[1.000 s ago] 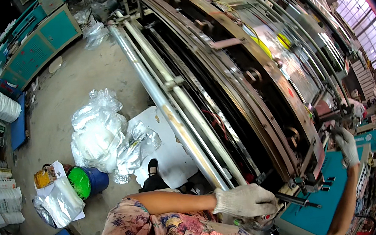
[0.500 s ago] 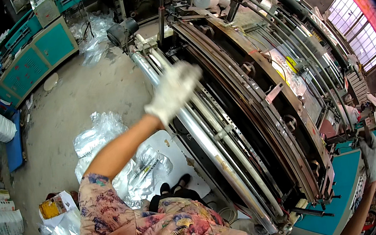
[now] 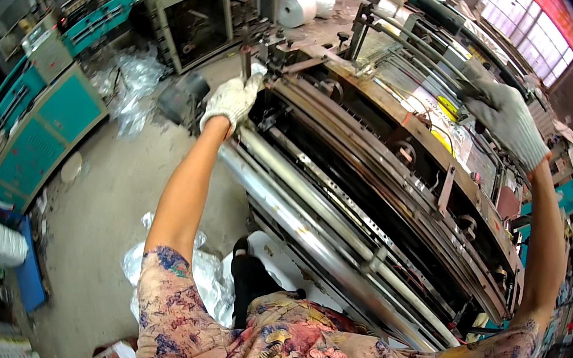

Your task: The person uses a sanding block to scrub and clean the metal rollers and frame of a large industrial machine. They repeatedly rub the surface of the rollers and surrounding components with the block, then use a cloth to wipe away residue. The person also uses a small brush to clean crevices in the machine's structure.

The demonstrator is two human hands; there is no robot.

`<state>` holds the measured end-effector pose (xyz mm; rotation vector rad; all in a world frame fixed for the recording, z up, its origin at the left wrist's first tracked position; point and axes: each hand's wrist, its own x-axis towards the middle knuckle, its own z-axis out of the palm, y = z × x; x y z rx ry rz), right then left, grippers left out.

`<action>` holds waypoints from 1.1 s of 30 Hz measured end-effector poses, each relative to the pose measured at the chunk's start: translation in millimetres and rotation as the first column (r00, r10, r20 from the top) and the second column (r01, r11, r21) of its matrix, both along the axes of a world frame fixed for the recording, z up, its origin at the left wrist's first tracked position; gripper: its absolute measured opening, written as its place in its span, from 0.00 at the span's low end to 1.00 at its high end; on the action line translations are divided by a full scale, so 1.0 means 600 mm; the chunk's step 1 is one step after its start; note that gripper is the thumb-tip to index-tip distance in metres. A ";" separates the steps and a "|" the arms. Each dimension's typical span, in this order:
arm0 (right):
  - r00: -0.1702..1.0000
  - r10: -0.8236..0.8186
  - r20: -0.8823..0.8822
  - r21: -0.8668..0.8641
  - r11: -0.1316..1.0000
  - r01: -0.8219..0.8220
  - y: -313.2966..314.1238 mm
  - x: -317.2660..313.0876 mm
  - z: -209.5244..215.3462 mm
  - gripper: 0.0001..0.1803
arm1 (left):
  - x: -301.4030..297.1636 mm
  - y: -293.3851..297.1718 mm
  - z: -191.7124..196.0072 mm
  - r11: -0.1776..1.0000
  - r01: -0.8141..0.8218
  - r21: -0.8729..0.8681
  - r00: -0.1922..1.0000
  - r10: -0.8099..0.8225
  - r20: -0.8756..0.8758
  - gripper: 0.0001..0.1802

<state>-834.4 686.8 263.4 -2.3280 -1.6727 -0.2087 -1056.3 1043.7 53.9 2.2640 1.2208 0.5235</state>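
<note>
A large film-converting machine (image 3: 376, 188) with long steel rollers (image 3: 290, 208) is seen running from near right to far left. At its far end, a dark upright lever (image 3: 245, 56) is gripped by the gloved left hand (image 3: 232, 101). At the right, a thin bar (image 3: 467, 84) on the upper frame is closed upon by the gloved right hand (image 3: 509, 118). Both holds appear established; no adjustment can be confirmed as finished. Fingertips are partly hidden, and the lever's base is obscured.

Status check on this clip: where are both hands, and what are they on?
Left hand gloved, gripping machine frame's far corner. Right hand gloved, closed on dark bar across machine top. Steel rollers between, nothing blocking.
</note>
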 end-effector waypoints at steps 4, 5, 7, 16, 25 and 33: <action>0.969 -0.142 -0.203 -0.015 0.990 0.142 0.163 0.021 -0.033 0.15 | 0.033 0.087 -0.045 0.977 0.211 -0.034 0.977 -0.210 0.042 0.41; 0.968 -0.188 -0.164 -0.061 0.982 0.180 0.211 0.044 -0.048 0.16 | 0.039 0.082 -0.050 0.968 0.227 -0.107 0.964 -0.207 0.169 0.38; 0.887 -0.286 -0.363 -0.129 0.958 0.256 0.287 0.079 -0.080 0.14 | 0.057 0.081 -0.047 0.888 0.331 -0.319 0.940 -0.282 0.191 0.34; 0.966 -0.220 -0.136 -0.258 0.949 0.180 0.541 0.270 -0.280 0.22 | 0.048 0.095 -0.039 0.832 0.427 -0.354 0.896 -0.336 0.291 0.38; 0.829 -0.086 -0.553 -0.209 0.977 -0.038 0.574 0.319 -0.381 0.18 | 0.064 0.108 -0.063 0.855 0.432 -0.288 0.880 -0.329 0.343 0.16; 0.857 -0.135 -0.497 -0.263 0.965 -0.001 0.571 0.335 -0.420 0.17 | 0.066 0.111 -0.064 0.854 0.458 -0.246 0.862 -0.359 0.359 0.16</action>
